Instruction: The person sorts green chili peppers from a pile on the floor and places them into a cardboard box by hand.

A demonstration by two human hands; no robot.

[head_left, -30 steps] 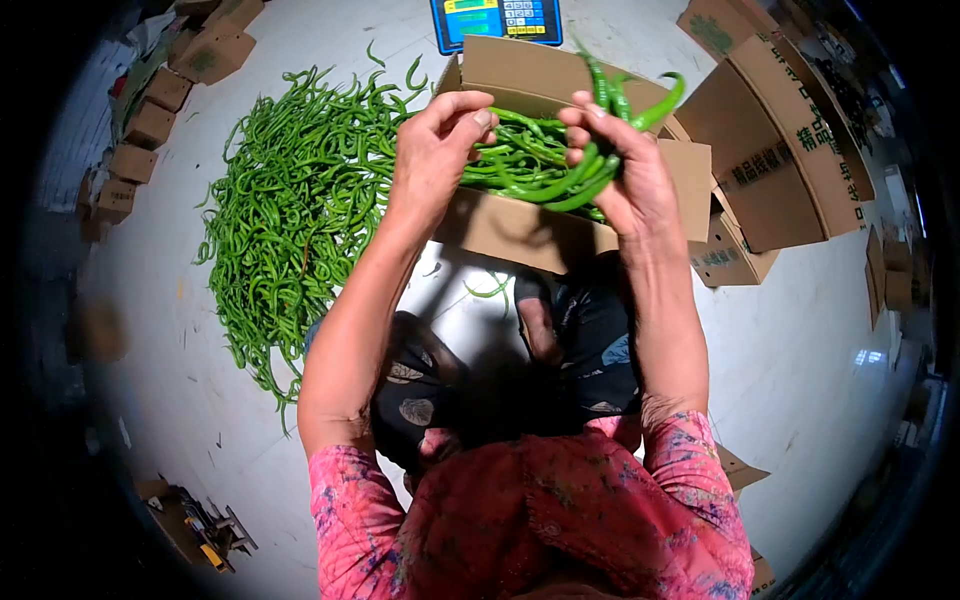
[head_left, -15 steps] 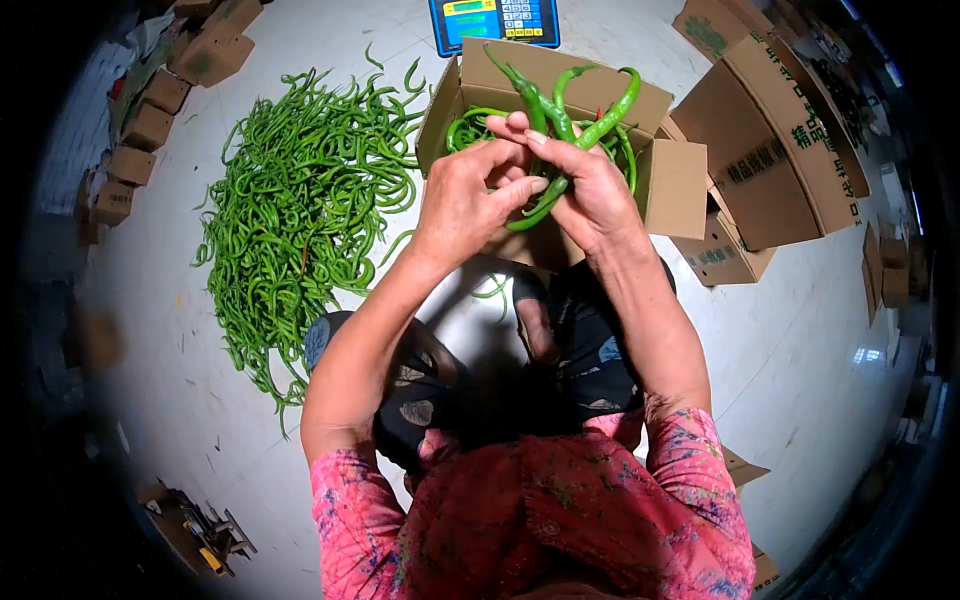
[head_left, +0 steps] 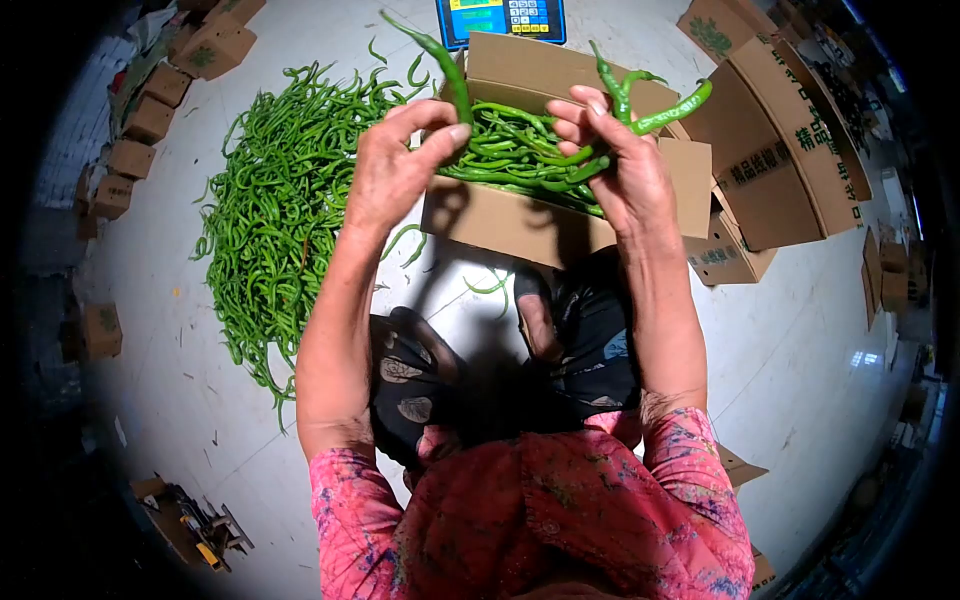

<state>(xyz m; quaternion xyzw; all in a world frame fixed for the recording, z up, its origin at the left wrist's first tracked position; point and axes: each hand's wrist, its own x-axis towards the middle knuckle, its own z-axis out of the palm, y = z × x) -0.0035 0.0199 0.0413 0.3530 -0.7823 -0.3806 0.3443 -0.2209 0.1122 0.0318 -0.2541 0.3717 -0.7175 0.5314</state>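
A single long green chili pepper (head_left: 440, 62) is pinched between the thumb and fingers of my left hand (head_left: 398, 160), its thin end pointing up and left. My right hand (head_left: 628, 160) grips a few green chili peppers (head_left: 672, 108) that stick out past the fingers on both sides. Both hands are over an open cardboard box (head_left: 530, 222), the left at its left side and the right near its right flap. Inside the box lie many green chili peppers (head_left: 515, 150), mostly lengthwise. Part of the box's contents is hidden behind my right hand.
On the floor to the left spreads a big pile of green chili peppers (head_left: 285, 220). A blue digital scale (head_left: 503, 22) stands behind the box. Cardboard boxes (head_left: 790, 150) are stacked at right, and more small boxes (head_left: 148, 122) line the left. Loose peppers (head_left: 490, 286) lie by my feet.
My hands have moved apart, the left going left with one pepper and the right slightly right with the others. More of the peppers inside the box now shows.
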